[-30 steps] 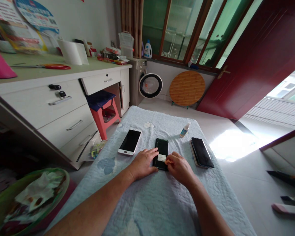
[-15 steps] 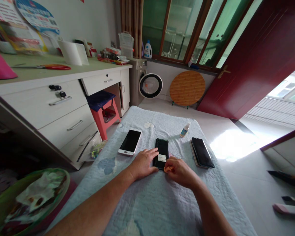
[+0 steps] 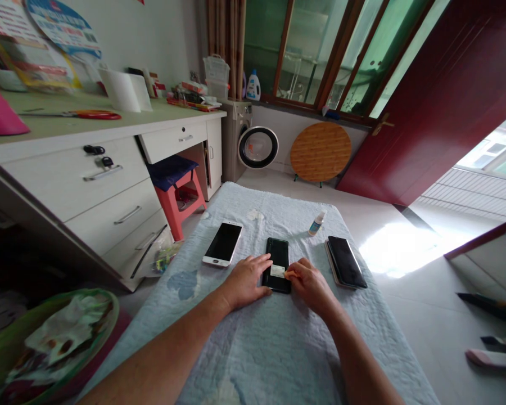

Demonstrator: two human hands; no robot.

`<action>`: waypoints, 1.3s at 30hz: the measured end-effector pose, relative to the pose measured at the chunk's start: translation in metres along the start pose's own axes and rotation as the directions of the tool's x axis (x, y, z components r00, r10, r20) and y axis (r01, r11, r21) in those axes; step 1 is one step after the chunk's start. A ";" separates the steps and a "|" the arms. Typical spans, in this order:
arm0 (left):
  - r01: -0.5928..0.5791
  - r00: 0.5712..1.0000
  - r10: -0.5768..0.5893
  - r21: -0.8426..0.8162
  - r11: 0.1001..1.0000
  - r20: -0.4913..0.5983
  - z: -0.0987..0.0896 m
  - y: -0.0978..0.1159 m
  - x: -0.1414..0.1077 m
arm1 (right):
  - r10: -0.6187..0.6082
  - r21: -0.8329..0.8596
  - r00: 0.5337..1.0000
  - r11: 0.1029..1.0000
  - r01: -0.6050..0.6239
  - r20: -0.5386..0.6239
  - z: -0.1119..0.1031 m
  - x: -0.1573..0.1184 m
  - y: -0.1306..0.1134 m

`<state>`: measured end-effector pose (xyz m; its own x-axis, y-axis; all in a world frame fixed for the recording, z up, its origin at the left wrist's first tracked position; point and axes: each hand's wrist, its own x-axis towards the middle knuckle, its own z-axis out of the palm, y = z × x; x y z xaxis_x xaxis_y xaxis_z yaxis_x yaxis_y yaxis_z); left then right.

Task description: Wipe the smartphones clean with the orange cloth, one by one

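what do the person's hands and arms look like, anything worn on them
The left hand and right hand wear no gloves. The left forearm and right forearm are bare: no sleeve, watch or bracelet shows. I can't make out any rings.

From where I stand, the left hand [image 3: 247, 281] hides part of the left side of the middle phone [image 3: 279, 251]; the print on its white label [image 3: 277, 271] is too small to read; the orange scrap [image 3: 292, 274] at its right edge is mostly covered by the right hand [image 3: 312, 284]; beyond it to the right, the bottle's [image 3: 316, 225] lettering is illegible; far to its left, the pink object [image 3: 0, 112] and the basket [image 3: 117, 310] run out of sight.
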<state>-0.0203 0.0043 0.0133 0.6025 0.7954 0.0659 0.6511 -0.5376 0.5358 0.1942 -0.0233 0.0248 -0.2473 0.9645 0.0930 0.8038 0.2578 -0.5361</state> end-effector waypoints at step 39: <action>0.029 0.998 -0.029 -0.004 1.000 -0.051 0.004 -0.003 0.001 | -0.017 -0.096 1.000 0.995 0.017 0.004 0.006 0.007 -0.010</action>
<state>-0.0204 0.0054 0.0085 0.5590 0.8240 0.0925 0.6665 -0.5130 0.5409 0.1817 -0.0199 0.0260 -0.2626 0.9598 0.0989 0.8479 0.2785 -0.4511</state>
